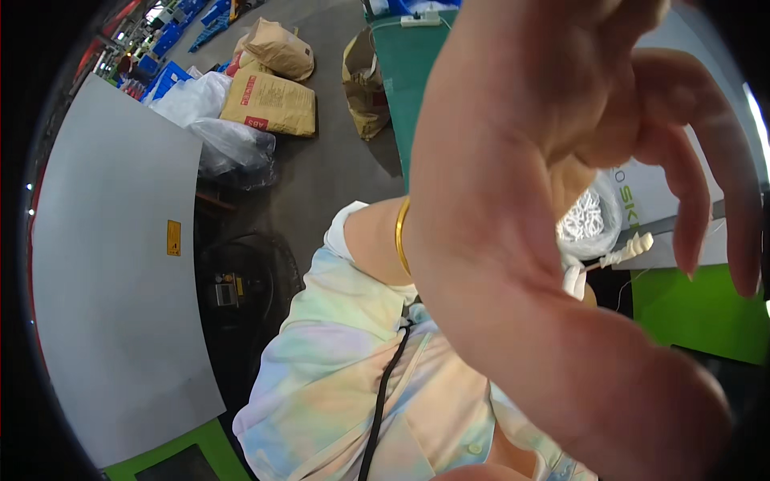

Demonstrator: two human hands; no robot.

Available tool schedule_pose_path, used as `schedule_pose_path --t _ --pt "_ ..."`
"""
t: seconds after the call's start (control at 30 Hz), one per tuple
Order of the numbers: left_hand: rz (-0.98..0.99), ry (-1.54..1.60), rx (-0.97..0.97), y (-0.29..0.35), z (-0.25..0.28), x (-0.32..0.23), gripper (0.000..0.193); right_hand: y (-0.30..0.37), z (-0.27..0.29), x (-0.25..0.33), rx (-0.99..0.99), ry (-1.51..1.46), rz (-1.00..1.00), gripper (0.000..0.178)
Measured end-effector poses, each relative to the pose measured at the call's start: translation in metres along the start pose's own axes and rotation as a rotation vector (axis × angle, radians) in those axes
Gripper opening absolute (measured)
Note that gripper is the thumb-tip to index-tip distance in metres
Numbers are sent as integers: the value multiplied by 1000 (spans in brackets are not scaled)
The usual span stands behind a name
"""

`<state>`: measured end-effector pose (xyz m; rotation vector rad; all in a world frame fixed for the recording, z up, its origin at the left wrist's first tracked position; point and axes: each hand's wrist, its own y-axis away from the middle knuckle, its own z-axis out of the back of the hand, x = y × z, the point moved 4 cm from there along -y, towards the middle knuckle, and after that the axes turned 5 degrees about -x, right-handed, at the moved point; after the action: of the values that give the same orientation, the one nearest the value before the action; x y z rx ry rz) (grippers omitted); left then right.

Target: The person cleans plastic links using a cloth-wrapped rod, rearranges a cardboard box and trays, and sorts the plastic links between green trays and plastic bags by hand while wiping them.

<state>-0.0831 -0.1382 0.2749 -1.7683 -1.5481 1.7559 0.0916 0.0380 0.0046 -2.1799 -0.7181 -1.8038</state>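
My right hand [593,96] is raised very close to the camera, its forearm crossing much of the view. Its visible fingers hang bent and apart, with nothing seen between them; the upper part runs out of the picture. My left arm [373,236], with a gold bangle [401,239], passes behind it. Just beyond the right wrist, a small part of my left hand [573,279] shows, with white covering on a finger. A thin stick with a white wrapped end [630,250] juts from it. The left hand's grip is mostly hidden. Behind lies a clear bag of white string-like pieces [584,218].
A grey panel [120,240] stands at left. Brown paper sacks [273,100] and clear plastic bags [233,148] lie on the floor beyond. A green table [409,72] carries a white power strip [421,19]. At right are white and green machine panels [698,309].
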Motion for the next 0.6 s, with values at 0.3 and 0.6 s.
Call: schedule_pose_path --t 0.3,0.6 --pt "-322 -123 242 -68 -14 -49 65 30 -6 3 15 -50 -44 28" --pt "-509 -134 310 -102 -41 -43 65 -2 -12 11 -2 -4 -28 28"
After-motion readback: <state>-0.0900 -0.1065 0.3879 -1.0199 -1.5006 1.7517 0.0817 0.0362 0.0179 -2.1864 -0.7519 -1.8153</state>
